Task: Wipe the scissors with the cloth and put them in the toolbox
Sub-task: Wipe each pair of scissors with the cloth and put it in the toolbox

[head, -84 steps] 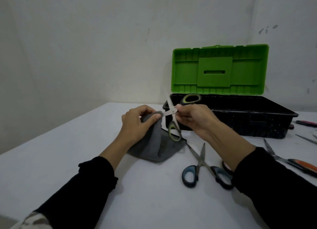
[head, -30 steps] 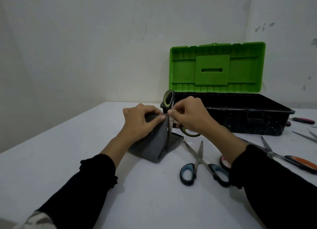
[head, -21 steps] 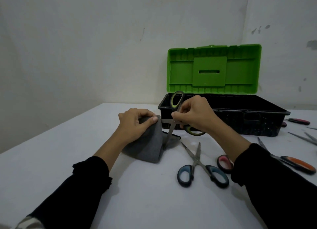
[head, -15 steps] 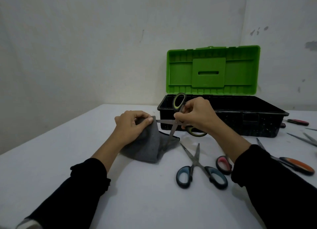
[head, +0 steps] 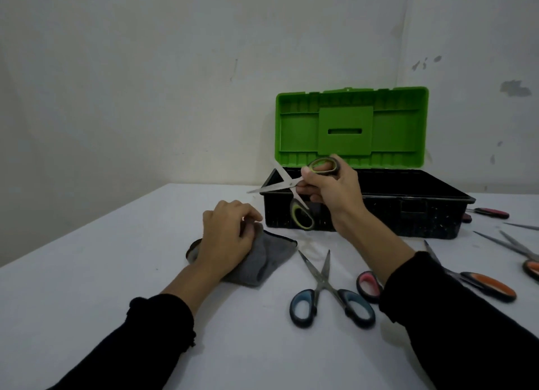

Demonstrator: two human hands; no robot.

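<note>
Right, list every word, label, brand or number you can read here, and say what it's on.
None can be read.
Toolbox, green lid: moulded ribs and a slot only, no lettering visible.
Green-handled scissors in the right hand: no marking shows.
Blue-handled scissors and grey cloth: no print visible.

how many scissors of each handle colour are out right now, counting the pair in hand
green scissors: 1, held in the right hand
blue scissors: 1
pink scissors: 1, mostly hidden behind the sleeve
orange scissors: 2, the second cut off at the right edge
dark red scissors: 1
total: 6, plus a lone blade whose handle is out of view
</note>
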